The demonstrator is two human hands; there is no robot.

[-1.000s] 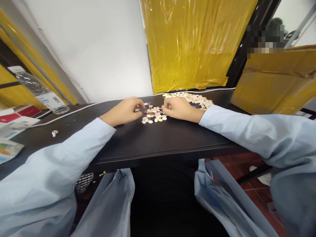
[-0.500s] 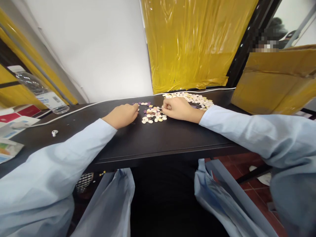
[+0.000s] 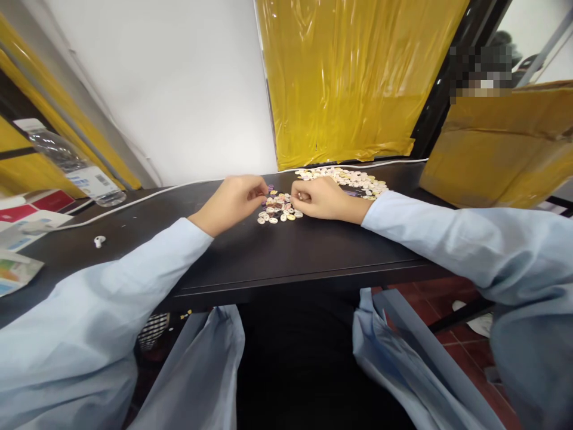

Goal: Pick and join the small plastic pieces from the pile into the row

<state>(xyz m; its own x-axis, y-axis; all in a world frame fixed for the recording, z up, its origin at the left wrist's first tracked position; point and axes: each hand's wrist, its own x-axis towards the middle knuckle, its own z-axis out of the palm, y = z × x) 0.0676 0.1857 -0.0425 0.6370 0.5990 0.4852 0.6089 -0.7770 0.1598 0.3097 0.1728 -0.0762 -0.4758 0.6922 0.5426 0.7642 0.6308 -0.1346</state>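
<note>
A small heap of oval pieces [image 3: 273, 220], pale, yellowish and purple, lies on the dark table between my hands; some look ring-like, but their exact kind is too small to tell. My left hand [image 3: 233, 203] is at the heap's left side, thumb and fingertips pinched together, and what they hold is too small to name. On the right edge of the same heap, my right hand [image 3: 326, 197] has its fingers curled into a pinch; anything in it is hidden. Behind my right hand spreads a larger pile of pale oval pieces [image 3: 364, 181].
A white cable [image 3: 179, 187] runs along the back of the black table [image 3: 268, 254]. To the left are a clear bottle [image 3: 74, 164], a white earbud [image 3: 99, 241] and packets [image 3: 18, 272]. A cardboard box [image 3: 501, 143] stands at the right, a person partly visible beyond it.
My left hand has lifted slightly and turned, its fingertips shifting right toward the heap and covering the purple pieces at the back left. My right hand has hardly moved.
</note>
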